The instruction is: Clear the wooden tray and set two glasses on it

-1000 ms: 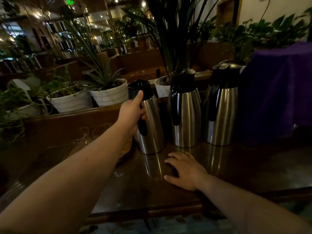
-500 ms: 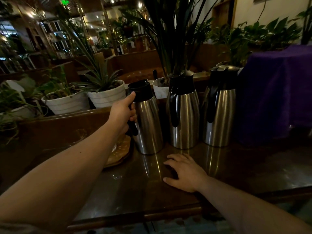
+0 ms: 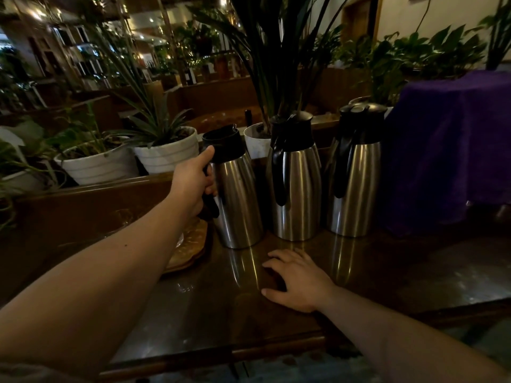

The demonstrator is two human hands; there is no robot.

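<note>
My left hand point(image 3: 193, 183) is closed around the black handle of a steel thermos jug point(image 3: 237, 200), the leftmost of three. The jug leans slightly left, its base on the dark table just right of the wooden tray point(image 3: 190, 248). My left forearm hides most of the tray; only its right rim shows. A faint clear glass point(image 3: 179, 240) peeks out at the edge of my arm, hard to make out. My right hand point(image 3: 298, 280) lies flat on the table, fingers spread, holding nothing.
Two more steel jugs point(image 3: 296, 186) point(image 3: 356, 178) stand in a row to the right. A purple cloth-covered object point(image 3: 453, 150) fills the far right. White plant pots point(image 3: 166, 153) sit behind a wooden ledge. The table's front edge point(image 3: 221, 355) runs near me.
My left hand has shifted the leftmost jug a little right, off the tray's side. More of the tray's rim shows. My right hand stays put.
</note>
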